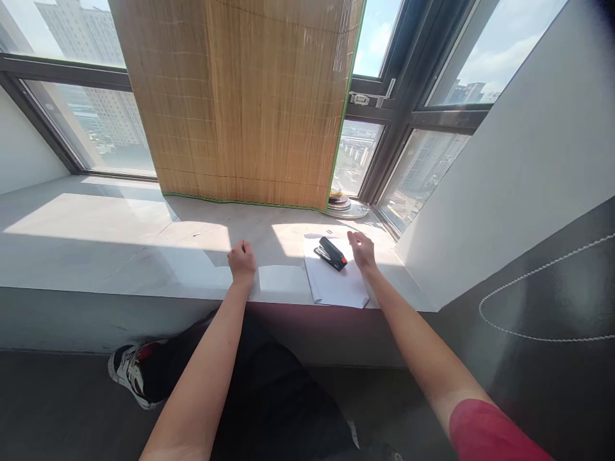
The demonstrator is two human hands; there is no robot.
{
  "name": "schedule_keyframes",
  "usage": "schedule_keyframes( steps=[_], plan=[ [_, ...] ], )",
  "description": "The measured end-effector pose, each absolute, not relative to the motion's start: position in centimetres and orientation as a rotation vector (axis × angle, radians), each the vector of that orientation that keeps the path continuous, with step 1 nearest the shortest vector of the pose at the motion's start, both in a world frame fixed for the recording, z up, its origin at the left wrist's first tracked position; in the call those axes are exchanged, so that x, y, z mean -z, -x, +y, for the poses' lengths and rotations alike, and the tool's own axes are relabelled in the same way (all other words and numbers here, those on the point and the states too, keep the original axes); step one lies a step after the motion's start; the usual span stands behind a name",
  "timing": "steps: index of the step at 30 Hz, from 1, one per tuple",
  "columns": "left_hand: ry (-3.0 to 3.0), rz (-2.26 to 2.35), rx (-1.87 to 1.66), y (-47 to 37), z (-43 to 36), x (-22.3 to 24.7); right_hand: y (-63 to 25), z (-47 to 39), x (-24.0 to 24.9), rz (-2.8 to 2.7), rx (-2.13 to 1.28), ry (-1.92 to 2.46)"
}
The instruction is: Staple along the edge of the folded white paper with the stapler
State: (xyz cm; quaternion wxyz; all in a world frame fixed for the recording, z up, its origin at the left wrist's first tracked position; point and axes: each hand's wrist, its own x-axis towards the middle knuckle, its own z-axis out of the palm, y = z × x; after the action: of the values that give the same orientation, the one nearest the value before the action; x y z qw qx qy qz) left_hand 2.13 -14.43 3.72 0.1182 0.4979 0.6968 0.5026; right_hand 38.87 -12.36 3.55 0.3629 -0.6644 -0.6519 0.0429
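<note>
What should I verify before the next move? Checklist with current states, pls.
1. Stapler lying on the paper: ok.
2. Hands off the stapler: ok. Left hand is over to the left of the paper; right hand is just right of the stapler, not gripping it.
3. Hands holding nothing: cannot tell. Fingers are curled, insides hidden.
4. Paper set back from the front edge of the sill: not ok. Its near side reaches that edge.
5. Staples loaded: cannot tell. The stapler's inside isn't visible.
</note>
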Motion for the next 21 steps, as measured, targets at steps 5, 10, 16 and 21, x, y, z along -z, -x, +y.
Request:
schedule_keyframes(
  steps=[5, 10, 16, 21],
  plan=[
    [-1.479, 2.029, -1.463, -2.2, -14.3, -3.7, -43.0, -11.4, -2.4, -1.643, -0.02, 2.174],
    [-1.481, 2.012, -1.511, -2.2, -14.3, -3.6, -42.3, -10.7, -1.8, -1.728, 0.098, 2.096],
    [-1.47, 1.845, -1.643, -2.9, -15.1, -4.7, -38.7, -6.6, -2.6, -2.157, 0.055, 1.577],
    [-1.209, 1.336, -1.78, -2.8, -16.0, -5.3, -35.4, -3.6, -1.8, -2.232, -0.246, 1.679]
  ],
)
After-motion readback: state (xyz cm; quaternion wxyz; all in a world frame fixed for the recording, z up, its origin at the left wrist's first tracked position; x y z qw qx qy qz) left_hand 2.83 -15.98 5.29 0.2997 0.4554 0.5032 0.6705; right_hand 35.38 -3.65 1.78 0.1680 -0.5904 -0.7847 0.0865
